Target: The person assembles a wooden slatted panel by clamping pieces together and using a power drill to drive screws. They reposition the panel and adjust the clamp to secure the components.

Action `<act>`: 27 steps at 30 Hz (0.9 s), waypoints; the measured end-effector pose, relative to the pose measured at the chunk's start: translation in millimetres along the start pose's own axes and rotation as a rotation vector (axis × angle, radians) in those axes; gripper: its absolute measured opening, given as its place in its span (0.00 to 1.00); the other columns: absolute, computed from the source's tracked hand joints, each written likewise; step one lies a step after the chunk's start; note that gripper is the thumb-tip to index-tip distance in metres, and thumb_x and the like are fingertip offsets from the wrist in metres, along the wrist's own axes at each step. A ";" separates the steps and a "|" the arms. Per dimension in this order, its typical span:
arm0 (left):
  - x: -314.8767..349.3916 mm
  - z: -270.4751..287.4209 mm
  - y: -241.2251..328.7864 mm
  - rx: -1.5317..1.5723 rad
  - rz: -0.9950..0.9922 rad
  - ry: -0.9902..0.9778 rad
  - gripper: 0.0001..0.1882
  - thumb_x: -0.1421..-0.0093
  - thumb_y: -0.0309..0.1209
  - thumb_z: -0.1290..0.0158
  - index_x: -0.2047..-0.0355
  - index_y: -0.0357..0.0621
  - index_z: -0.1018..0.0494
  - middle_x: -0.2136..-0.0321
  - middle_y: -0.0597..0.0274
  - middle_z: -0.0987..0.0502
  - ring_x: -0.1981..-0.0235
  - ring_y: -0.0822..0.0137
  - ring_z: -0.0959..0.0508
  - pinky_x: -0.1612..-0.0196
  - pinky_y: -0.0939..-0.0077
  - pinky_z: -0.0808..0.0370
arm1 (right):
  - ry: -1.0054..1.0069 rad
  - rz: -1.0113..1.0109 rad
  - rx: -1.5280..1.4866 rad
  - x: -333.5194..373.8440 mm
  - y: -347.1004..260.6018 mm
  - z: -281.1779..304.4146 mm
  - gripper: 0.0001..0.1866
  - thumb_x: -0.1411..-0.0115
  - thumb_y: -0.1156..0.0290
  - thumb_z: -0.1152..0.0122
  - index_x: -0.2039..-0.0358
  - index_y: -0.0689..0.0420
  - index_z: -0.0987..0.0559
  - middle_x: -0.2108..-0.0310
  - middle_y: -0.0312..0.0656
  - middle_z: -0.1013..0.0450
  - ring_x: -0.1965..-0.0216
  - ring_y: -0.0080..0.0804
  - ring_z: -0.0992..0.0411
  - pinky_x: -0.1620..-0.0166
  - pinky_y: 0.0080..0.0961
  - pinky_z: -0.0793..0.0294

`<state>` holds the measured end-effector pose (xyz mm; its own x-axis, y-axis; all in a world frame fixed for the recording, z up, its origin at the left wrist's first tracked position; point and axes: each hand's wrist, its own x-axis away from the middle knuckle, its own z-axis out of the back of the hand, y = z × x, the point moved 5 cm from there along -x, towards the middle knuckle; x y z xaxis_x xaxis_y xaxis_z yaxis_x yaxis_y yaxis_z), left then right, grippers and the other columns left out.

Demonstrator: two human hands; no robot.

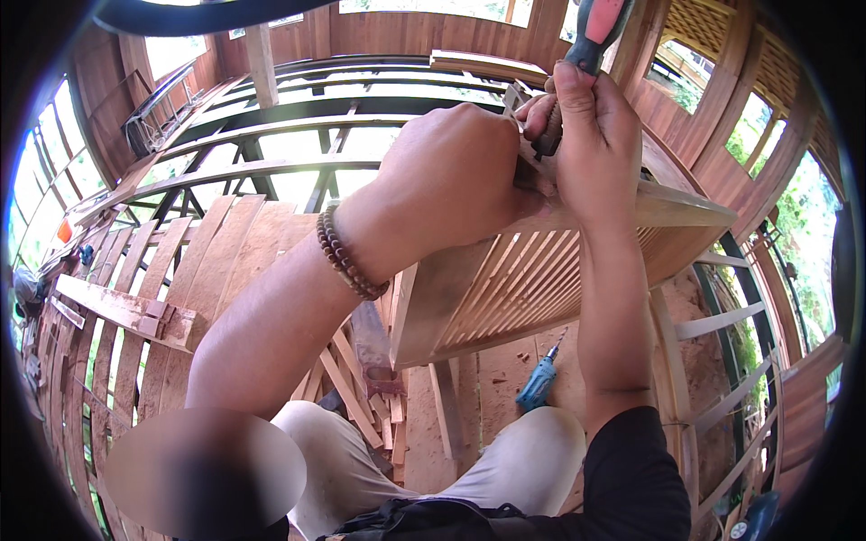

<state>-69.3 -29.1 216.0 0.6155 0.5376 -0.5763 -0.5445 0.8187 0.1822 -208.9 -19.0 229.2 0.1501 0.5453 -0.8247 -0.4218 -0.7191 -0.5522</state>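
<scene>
A slatted wooden panel (532, 279) with a solid frame stands in front of me above my knees. My left hand (460, 176), a beaded bracelet at its wrist, is closed at the panel's top edge. Its fingers are turned away, so what they hold is hidden. Close beside it, my right hand (600, 135) is wrapped round a hand tool with a red and black handle (606, 20). The handle points up, and a dark narrow end shows below the fingers by the panel's edge. The tool's exact kind is unclear.
A blue power drill (538, 383) with a bit lies on the floor near my right knee. A handsaw (372, 347) and wood offcuts (347, 392) lie left of the panel. Planks (212, 243) cover the left side, and open floor beams (298, 167) run beyond.
</scene>
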 end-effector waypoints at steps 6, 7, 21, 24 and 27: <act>3.7 2.7 -1.4 -0.040 -0.004 0.060 0.19 0.51 0.48 0.30 0.69 0.46 0.15 0.73 0.52 0.17 0.70 0.46 0.17 0.63 0.57 0.20 | 0.035 0.050 0.022 1.7 0.8 -4.4 0.22 0.27 0.52 0.46 0.65 0.62 0.23 0.79 0.36 0.23 0.80 0.22 0.27 0.72 0.25 0.29; 3.4 1.8 -1.2 -0.056 0.006 0.042 0.19 0.51 0.49 0.30 0.69 0.46 0.15 0.73 0.52 0.17 0.70 0.46 0.17 0.63 0.57 0.20 | 0.036 0.083 0.037 1.4 0.8 -3.2 0.22 0.27 0.52 0.46 0.65 0.62 0.23 0.80 0.36 0.23 0.80 0.22 0.27 0.72 0.25 0.29; 0.0 0.2 -2.1 -0.057 0.002 -0.020 0.15 0.48 0.50 0.33 0.68 0.56 0.13 0.74 0.54 0.18 0.71 0.47 0.19 0.64 0.59 0.22 | -0.024 0.030 -0.049 0.7 1.1 -1.8 0.21 0.26 0.54 0.47 0.66 0.61 0.25 0.79 0.37 0.26 0.75 0.23 0.27 0.66 0.24 0.28; 0.1 -1.3 -4.8 -0.084 -0.022 -0.027 0.12 0.47 0.46 0.34 0.68 0.56 0.13 0.74 0.54 0.18 0.72 0.48 0.20 0.64 0.60 0.23 | -0.030 -0.010 -0.099 3.8 -3.9 -4.0 0.21 0.25 0.55 0.47 0.66 0.61 0.25 0.79 0.37 0.28 0.72 0.25 0.26 0.62 0.24 0.27; 0.3 -3.2 -6.4 -0.044 -0.012 -0.038 0.11 0.46 0.44 0.35 0.67 0.56 0.13 0.74 0.54 0.18 0.72 0.48 0.20 0.64 0.61 0.23 | -0.022 -0.007 -0.097 4.6 -2.8 -1.2 0.21 0.25 0.55 0.47 0.66 0.61 0.25 0.79 0.37 0.28 0.72 0.25 0.26 0.62 0.24 0.27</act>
<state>-67.5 -34.8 212.1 0.6432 0.5357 -0.5471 -0.5608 0.8161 0.1397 -205.9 -15.0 226.8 0.1322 0.5593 -0.8183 -0.3318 -0.7530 -0.5683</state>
